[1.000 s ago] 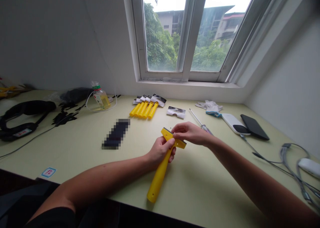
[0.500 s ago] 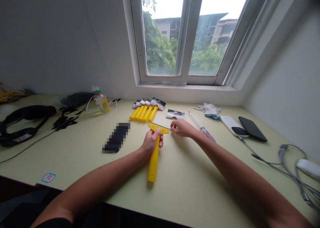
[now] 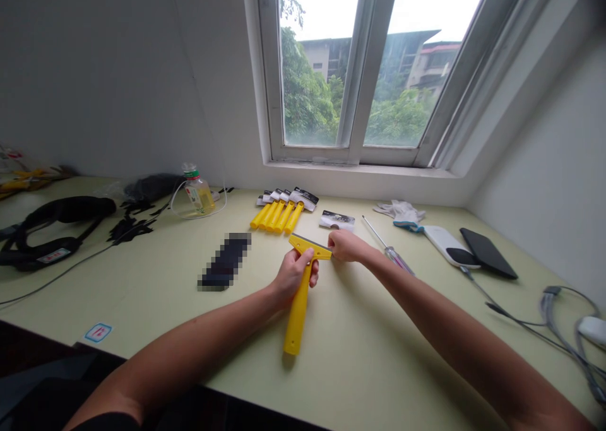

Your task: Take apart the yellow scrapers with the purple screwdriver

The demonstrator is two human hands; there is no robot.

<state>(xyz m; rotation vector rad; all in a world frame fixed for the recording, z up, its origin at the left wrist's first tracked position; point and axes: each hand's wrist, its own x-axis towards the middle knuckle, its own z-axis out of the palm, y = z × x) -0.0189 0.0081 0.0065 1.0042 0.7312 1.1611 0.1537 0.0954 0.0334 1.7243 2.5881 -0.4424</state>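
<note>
A yellow scraper with a wide head and a long handle is held above the desk, its head pointing away from me. My left hand is closed round its neck, the thumb lying on the head. At the right end of the head is my right hand, its fingers curled together. What these fingers hold, if anything, is too small and hidden to make out. Just beyond my right hand lies a black-and-white card. A screwdriver with a clear handle rests to the right of it.
Several yellow scraper handles with cards lie in a row at the back. A pixelated dark object lies left. Further left are a bottle and a black headset. Gloves, a white device and cables occupy the right.
The view has shifted slightly, so everything sits a little further right. My right-hand fingers, earlier pinched near the scraper head's end, are now curled more tightly against it. The left hand keeps its hold.
</note>
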